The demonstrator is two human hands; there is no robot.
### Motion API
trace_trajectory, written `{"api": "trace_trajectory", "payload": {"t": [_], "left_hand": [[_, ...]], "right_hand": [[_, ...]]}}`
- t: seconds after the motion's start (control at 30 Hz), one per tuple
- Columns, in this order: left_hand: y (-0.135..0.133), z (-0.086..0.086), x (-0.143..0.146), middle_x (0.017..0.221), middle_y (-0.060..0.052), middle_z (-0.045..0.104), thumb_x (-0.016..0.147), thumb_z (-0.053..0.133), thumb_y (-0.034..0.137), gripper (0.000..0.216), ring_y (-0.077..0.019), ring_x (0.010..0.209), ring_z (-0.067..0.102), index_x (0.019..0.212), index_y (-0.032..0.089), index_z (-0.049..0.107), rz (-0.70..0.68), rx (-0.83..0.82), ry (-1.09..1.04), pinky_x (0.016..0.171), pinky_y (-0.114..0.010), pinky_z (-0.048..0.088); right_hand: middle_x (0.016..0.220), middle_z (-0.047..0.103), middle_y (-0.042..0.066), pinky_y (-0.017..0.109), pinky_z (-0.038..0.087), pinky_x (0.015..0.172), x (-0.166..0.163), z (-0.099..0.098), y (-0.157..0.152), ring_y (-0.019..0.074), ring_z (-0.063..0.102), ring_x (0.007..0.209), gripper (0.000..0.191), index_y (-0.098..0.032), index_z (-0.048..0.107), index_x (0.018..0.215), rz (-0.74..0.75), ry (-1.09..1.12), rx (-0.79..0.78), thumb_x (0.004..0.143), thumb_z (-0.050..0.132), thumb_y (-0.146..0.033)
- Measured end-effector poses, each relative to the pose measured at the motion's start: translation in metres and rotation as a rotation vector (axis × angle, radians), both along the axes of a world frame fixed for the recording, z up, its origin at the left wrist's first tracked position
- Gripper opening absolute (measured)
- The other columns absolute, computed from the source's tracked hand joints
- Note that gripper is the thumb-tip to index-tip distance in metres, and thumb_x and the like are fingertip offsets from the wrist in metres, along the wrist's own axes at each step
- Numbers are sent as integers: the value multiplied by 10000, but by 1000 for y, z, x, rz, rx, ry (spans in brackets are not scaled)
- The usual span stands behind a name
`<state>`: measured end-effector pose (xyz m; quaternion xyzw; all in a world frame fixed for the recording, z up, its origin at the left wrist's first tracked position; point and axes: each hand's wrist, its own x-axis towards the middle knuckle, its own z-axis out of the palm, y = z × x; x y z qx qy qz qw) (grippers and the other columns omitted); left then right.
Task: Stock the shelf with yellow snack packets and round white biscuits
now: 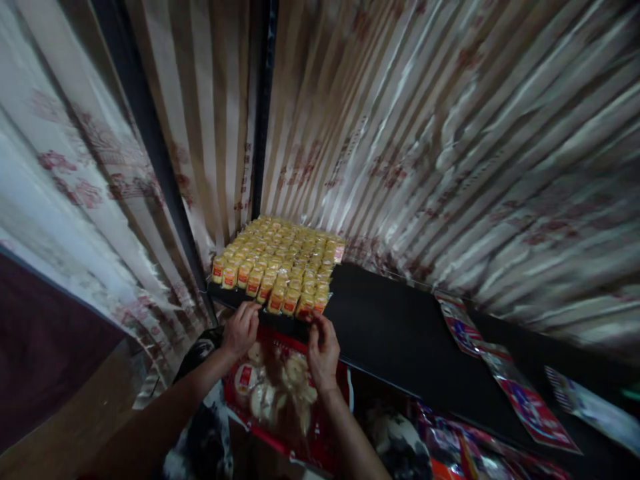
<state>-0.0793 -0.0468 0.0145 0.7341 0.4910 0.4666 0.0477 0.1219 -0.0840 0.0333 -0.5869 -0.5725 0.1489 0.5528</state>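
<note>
Rows of small yellow wrapped packets (280,257) with red labels are lined up on the left end of a black shelf (385,313). My left hand (243,329) is at the shelf's front edge, its bent fingertips close to the front row; nothing shows in it. At the right end of that row, the fingertips of my right hand (324,350) reach the lowest packets and seem to touch them, thumb apart from the fingers. Below both hands sits a red bag (265,430), open at the top, holding clear-wrapped pale round items (265,400) and a tub with a red label (245,378).
Striped, printed sheeting (400,133) hangs behind and beside the shelf, with dark metal posts (263,113) at the corner. Flat red and blue packages (533,400) and a whitish packet (595,407) lie on the right. Colourful packages (465,447) sit lower down.
</note>
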Motion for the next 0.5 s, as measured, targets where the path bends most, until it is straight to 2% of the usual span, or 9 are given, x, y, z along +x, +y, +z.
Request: {"api": "trace_trajectory", "payload": {"t": [0.1,0.2,0.3,0.37,0.5], "left_hand": [[-25,12,46,887,-63,626,899,343,160,253,-150,876,609,960,174,588,-203,-43,-28,793,-269,507],[-40,22,106,905,-69,619,892,310,147,293,-150,869,608,970,188,589,-348,-202,-100,789,-276,512],[-40,25,162,1004,-80,613,877,337,145,285,-167,947,596,1027,200,574,-395,-357,-172,849,-316,502],[-33,23,189,1043,-95,601,868,339,134,291,-175,973,587,1050,186,559,-358,-441,-254,871,-338,497],[-15,15,214,1078,-105,579,855,330,110,309,-181,1005,569,1061,178,550,-295,-553,-317,910,-362,477]], "right_hand": [[1038,635,111,380,493,859,45,-5,18,183,635,888,332,-164,551,1102,-180,81,-73,860,416,-347],[1049,642,128,387,473,887,79,-5,50,203,625,937,390,-145,554,1117,-250,51,-121,833,416,-375],[1049,657,140,388,461,900,104,-7,88,216,621,961,415,-126,580,1107,-243,21,-171,802,431,-365],[1031,670,130,370,470,883,117,-10,115,209,629,934,414,-126,595,1099,-223,39,-201,783,453,-353],[1001,688,103,336,479,855,133,-12,169,191,636,892,388,-138,606,1093,-231,75,-263,760,498,-303]]}}
